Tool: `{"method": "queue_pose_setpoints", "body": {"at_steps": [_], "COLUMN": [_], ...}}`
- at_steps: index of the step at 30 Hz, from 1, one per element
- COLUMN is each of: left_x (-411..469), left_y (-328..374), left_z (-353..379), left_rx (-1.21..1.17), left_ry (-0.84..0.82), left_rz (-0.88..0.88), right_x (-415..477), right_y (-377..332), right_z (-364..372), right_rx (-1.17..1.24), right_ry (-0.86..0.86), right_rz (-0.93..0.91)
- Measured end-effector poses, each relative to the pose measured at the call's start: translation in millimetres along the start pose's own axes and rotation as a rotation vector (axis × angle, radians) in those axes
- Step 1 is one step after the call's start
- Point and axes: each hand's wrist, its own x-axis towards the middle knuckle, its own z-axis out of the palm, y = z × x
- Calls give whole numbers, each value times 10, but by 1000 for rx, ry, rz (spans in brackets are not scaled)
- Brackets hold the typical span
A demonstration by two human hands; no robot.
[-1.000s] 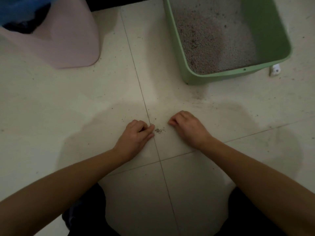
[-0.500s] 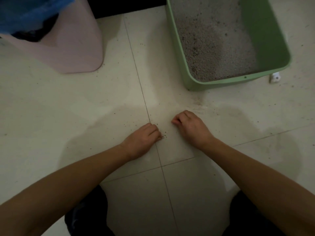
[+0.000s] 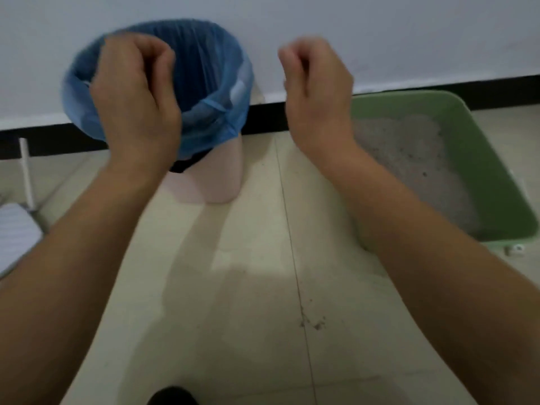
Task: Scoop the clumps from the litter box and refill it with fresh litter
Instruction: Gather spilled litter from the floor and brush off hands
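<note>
Tiled floor [image 3: 248, 258] by white wall. Green litter box [image 3: 496, 176] at right, grey litter [image 3: 409, 153] inside. Left hand [image 3: 134, 92] above blue-lined bin [image 3: 216, 83], right hand [image 3: 317, 89] beside it. Both have fingertips bunched to thumb; whether anything is pinched, cannot tell. Likely spill clean-up step. Next: release over bin, gather spilled grains [image 3: 314, 323].

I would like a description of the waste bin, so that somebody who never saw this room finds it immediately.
Follow the white wall down to its black baseboard. On the tiled floor in front of it stands a pale pink bin, left of the green litter box. It alone is lined with a blue plastic bag folded over its rim.
</note>
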Motion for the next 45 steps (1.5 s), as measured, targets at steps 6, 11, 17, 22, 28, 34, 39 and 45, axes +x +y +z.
{"method": "queue_pose_setpoints", "body": {"at_steps": [6,11,17,22,28,34,39,45], "left_x": [375,359,323,50,-1129,-2915,-3441,-3489], "left_y": [-552,-623,-548,-352,247,120,128,338], "left_z": [-79,-68,-20,132,499,445,238,359], "left_rx": [355,221,74,199,-203,-77,84,49], "left_ry": [-507,-467,-372,-276,-385,-1084,-1332,-1354], "left_rz": [-305,-439,-392,6,224,313,491,563], "right_x": [675,492,321,-225,-1732,-2940,-3219,-3163], "right_y": [-255,-123,-34,290,957,1209,1174,1274], "right_z": [581,607,524,66,-766,-1538,-1723,-1624], "right_rx": [-491,-386,-342,-252,-414,-704,-786,-823], "right_ry": [-836,-713,-671,-640,-958,-1132,-1242,-1100], "right_rz": [-127,-184,-242,-84,123,112,95,196]}}
